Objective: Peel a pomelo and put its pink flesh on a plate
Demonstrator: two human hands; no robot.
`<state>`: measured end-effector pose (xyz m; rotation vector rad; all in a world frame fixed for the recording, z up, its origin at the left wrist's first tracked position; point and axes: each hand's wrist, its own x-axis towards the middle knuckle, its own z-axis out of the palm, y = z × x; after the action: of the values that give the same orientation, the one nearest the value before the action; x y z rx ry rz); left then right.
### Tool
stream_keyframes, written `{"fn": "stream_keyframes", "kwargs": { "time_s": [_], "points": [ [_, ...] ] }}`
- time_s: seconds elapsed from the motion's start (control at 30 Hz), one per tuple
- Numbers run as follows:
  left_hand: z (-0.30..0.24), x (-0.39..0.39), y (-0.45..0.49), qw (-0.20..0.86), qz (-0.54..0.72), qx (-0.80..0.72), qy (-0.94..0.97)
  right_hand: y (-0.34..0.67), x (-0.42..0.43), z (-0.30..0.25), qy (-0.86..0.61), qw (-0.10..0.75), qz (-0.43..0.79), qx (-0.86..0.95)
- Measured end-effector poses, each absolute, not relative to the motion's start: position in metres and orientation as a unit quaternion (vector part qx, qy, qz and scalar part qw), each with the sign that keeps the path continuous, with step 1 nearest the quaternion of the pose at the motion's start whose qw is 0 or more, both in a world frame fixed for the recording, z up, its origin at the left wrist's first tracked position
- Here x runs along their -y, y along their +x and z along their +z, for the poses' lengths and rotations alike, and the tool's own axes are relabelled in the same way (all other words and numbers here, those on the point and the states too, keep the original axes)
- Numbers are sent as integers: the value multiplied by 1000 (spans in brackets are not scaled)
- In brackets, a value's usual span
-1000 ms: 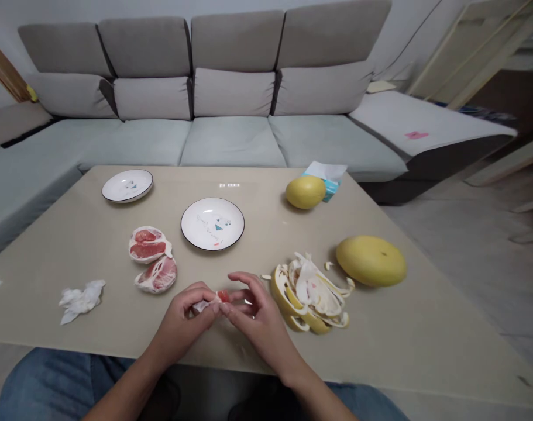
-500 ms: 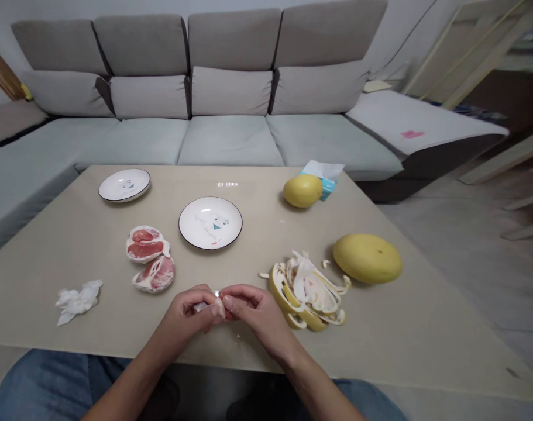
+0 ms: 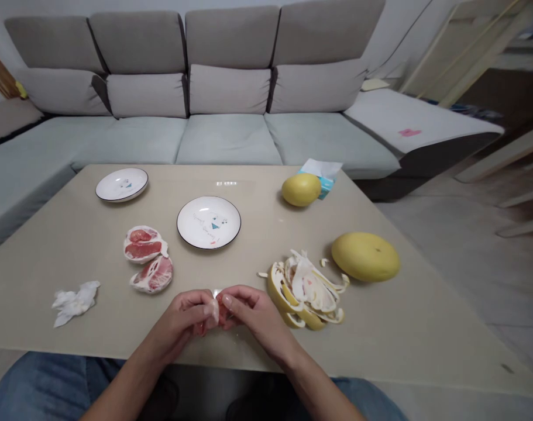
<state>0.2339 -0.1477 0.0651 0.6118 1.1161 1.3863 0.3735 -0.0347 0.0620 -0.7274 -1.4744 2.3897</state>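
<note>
Segment (image 3: pixel 223 310), red, over the near table (image 3: pixel 380 327), pinched between my two sets of fingertips. Left hand (image 3: pixel 182 317) keeps its clasp; right hand (image 3: pixel 258 313), spread wide a second ago, now curls in on it. Beyond, peel (image 3: pixel 316 289), opened pomelo (image 3: pixel 154 273), then plate (image 3: pixel 209 222), all where they were.

A sofa (image 3: pixel 229 140) stands beyond the bench (image 3: pixel 406 333), which carries a blue tissue box (image 3: pixel 327 186) and, well apart, a crumpled tissue (image 3: pixel 76 302).
</note>
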Motion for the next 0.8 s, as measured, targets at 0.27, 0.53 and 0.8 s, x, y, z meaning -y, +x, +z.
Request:
{"fn": "stream_keyframes", "kwargs": {
  "time_s": [0.27,0.53,0.8],
  "points": [
    [62,149,236,573,578,-513,272,375,34,61,-245,136,785,553],
    [59,149,234,597,616,-477,191,380,36,67,-220,152,767,583],
    [50,146,241,602,624,-468,169,377,39,69,-209,236,652,690]
  ]
}}
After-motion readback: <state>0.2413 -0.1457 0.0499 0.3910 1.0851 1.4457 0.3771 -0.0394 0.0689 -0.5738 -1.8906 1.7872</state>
